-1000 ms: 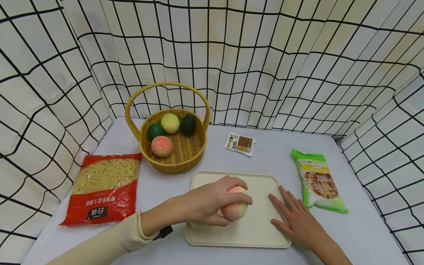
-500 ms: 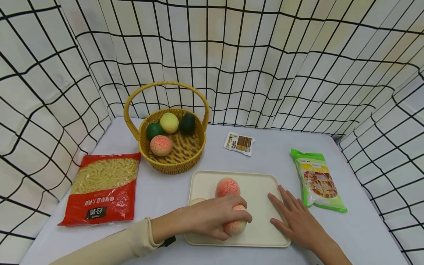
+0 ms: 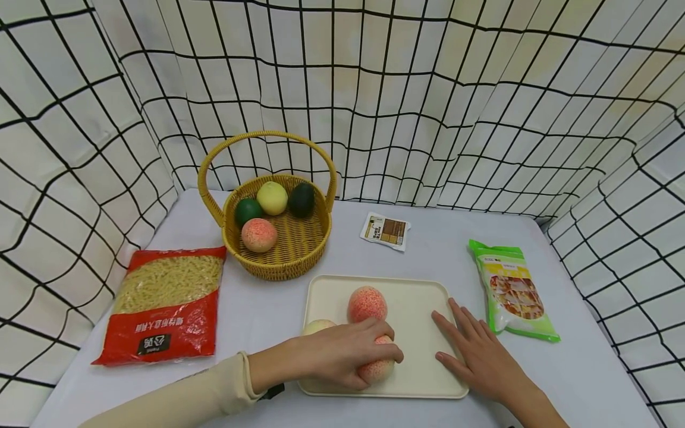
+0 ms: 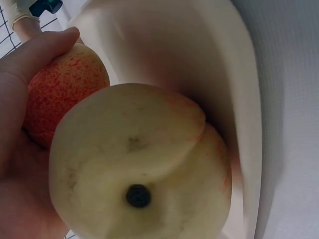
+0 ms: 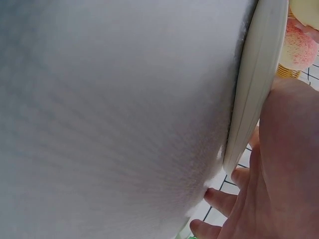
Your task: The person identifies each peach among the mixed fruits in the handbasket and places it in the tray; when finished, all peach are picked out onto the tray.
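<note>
In the head view my left hand (image 3: 348, 355) curls round a pink-speckled peach (image 3: 377, 364) low on the cream tray (image 3: 423, 380). Behind that hand sits a redder peach (image 3: 367, 304), and a pale yellow fruit (image 3: 319, 326) is partly hidden by it. The left wrist view has a pale peach (image 4: 134, 149) close to the lens, with the speckled peach (image 4: 70, 89) against the left hand (image 4: 25, 109). My right hand (image 3: 481, 353) rests with spread fingers at the tray's right edge; the right wrist view shows this hand (image 5: 279, 169) beside the tray's rim (image 5: 256, 74).
A wicker basket (image 3: 278, 270) with several fruits stands back left. Left lies a red pasta bag (image 3: 160, 309), at the back a small white packet (image 3: 385, 232), at right a green packet (image 3: 516, 294). Black netting over white cloth (image 3: 342, 89) surrounds the table.
My left hand has moved down the tray toward the near edge with the speckled peach, and the redder peach behind it has come into view. My right hand has barely moved.
</note>
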### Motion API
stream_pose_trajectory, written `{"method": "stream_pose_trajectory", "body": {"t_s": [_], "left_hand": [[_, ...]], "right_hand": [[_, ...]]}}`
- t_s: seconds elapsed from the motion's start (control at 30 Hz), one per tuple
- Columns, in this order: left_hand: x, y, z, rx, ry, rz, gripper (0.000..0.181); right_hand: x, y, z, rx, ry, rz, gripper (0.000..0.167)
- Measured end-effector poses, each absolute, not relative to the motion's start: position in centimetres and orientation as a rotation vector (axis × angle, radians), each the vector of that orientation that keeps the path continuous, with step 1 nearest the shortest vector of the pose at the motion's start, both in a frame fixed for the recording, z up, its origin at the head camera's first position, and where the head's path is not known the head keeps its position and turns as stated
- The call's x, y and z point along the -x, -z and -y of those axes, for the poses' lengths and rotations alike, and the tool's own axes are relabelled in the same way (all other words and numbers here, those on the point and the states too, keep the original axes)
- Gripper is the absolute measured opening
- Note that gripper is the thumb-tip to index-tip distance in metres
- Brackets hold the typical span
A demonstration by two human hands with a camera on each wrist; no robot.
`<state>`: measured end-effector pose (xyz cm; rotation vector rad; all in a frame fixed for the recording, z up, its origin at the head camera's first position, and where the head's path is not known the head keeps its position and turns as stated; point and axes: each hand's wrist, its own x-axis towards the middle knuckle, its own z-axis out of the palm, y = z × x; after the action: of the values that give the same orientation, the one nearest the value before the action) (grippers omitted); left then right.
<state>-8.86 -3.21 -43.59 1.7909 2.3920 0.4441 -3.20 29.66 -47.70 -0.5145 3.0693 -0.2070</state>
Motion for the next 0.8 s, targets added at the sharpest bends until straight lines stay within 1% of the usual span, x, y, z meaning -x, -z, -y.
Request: {"method": "stream_pose_trajectory", "body": {"t_s": [0.27, 0.5, 0.8], "left_hand": [[8.66, 43.68, 3.19, -1.733, -0.322, -2.386, 0.057], [8.69, 43.47, 3.24, -1.727, -0.329, -2.372, 0.069], [8.99, 43.72, 3.04, -1.931, -0.305, -2.361, 0.07]], "right_hand": [[3.27, 47.78, -29.69, 0.515, 0.201, -3.072, 0.071], [3.27, 47.85, -29.71, 0.511, 0.204, -3.071, 0.071], [3.26, 47.85, -29.72, 0.519, 0.198, -3.081, 0.071]]}}
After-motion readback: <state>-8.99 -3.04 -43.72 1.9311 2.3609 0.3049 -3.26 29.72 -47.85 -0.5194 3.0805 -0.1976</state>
